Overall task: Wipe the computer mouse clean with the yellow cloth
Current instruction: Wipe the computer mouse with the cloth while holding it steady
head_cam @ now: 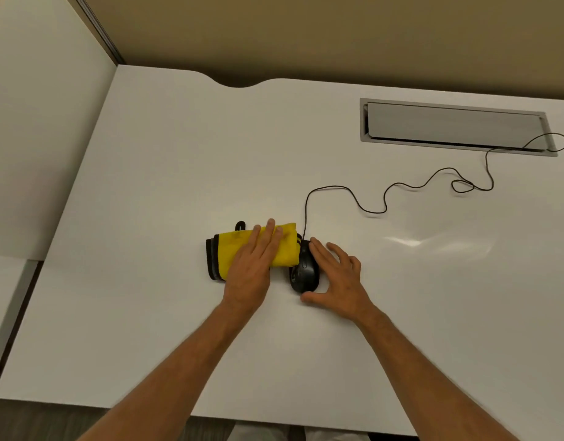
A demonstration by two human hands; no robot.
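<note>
A black wired computer mouse [303, 273] lies on the white desk [179, 154] near the middle. A folded yellow cloth [231, 249] with black trim lies just left of it, its right edge touching the mouse. My left hand [252, 265] lies flat on the cloth, fingers straight and pointing away from me. My right hand [336, 275] is spread around the mouse's right side, with the thumb at its near end and the index fingertip at its far end. The mouse's right flank is hidden by this hand.
The mouse cable [401, 186] snakes right and back into a grey cable hatch [455, 127] set in the desk. A white partition [42, 138] stands at the left. The desk's near edge runs close to my forearms.
</note>
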